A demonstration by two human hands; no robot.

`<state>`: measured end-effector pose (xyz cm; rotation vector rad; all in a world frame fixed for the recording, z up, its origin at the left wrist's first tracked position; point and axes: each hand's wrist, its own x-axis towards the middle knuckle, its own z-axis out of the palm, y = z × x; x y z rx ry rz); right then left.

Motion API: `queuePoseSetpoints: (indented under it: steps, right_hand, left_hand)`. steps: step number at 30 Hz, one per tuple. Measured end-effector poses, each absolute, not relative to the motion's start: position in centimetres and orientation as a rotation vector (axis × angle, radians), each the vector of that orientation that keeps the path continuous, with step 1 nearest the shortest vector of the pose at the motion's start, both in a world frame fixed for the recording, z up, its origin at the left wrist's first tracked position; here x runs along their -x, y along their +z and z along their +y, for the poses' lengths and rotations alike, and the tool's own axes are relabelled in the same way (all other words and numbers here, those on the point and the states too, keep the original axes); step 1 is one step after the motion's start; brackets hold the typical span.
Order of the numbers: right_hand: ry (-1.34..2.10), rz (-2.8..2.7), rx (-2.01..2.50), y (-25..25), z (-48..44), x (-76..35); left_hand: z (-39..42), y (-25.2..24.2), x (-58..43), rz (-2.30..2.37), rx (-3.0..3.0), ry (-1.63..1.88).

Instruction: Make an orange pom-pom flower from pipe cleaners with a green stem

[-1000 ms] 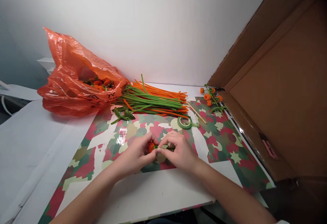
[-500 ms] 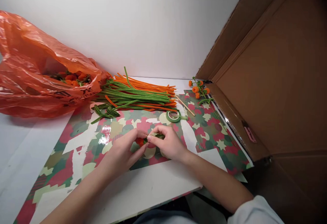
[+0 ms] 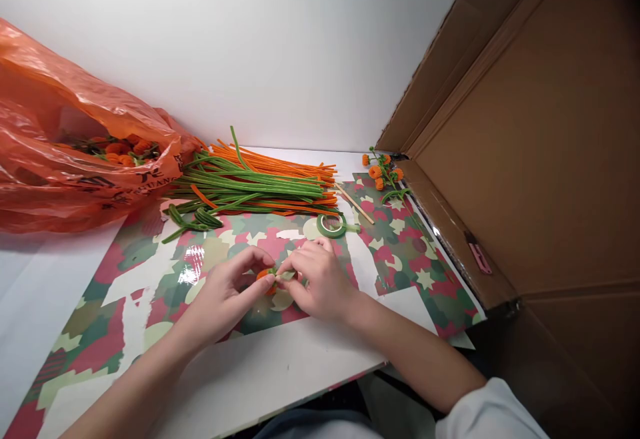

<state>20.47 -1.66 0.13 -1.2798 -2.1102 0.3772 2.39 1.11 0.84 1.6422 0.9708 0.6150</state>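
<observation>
Over the patterned mat (image 3: 235, 242), my two hands meet at a small orange pipe-cleaner flower (image 3: 263, 284) with a bit of green at its base. My left hand (image 3: 233, 292) holds the flower between thumb and fingers. The fingertips of my right hand (image 3: 320, 279) pinch the green end, where the stem is mostly hidden by the fingers. Just beyond my right hand lies a roll of green tape (image 3: 331, 227). Green pipe cleaners (image 3: 270, 185) and orange pipe cleaners (image 3: 295, 167) are bundled behind it.
An orange plastic bag (image 3: 100, 192) at left holds several orange flowers (image 3: 125, 149). Bent green pieces (image 3: 195, 219) lie before the bundle. A thin wooden stick (image 3: 355, 203) and a finished flower spray (image 3: 383, 172) sit right, beside a cardboard wall (image 3: 500, 159) and a pink cutter (image 3: 480, 257).
The view has shifted slightly, so most things sit farther left. My left fingers have spread a little around the flower, and my right fingers have changed their grip at its green base.
</observation>
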Motion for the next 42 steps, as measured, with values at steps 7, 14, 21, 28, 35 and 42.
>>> queuePoseSetpoints:
  steps: [7,14,21,28,35,42]
  right_hand:
    - [0.023,-2.342,0.995,-0.2,-1.8,-20.7]
    - [0.124,-2.133,1.020,0.0,-2.0,-20.7]
    - [0.846,-1.696,1.369,1.0,-2.2,-20.4]
    - [1.434,-1.373,1.358,1.8,-1.8,-21.2]
    - [1.674,-1.275,1.319,2.7,-1.5,-21.7]
    - [0.948,-1.719,1.234,1.9,-2.3,-21.6]
  left_hand:
    - [1.2,1.4,-2.0,0.863,-1.443,0.256]
    - [0.8,1.5,-2.1,0.850,-1.470,0.235]
    - [0.8,-0.4,-2.3,0.990,-2.279,0.598]
    - [1.0,-0.4,-2.2,0.761,-2.673,0.885]
    - [0.7,-0.1,-2.4,0.648,-2.602,0.996]
    - [0.9,0.9,-2.2,0.793,-1.539,0.512]
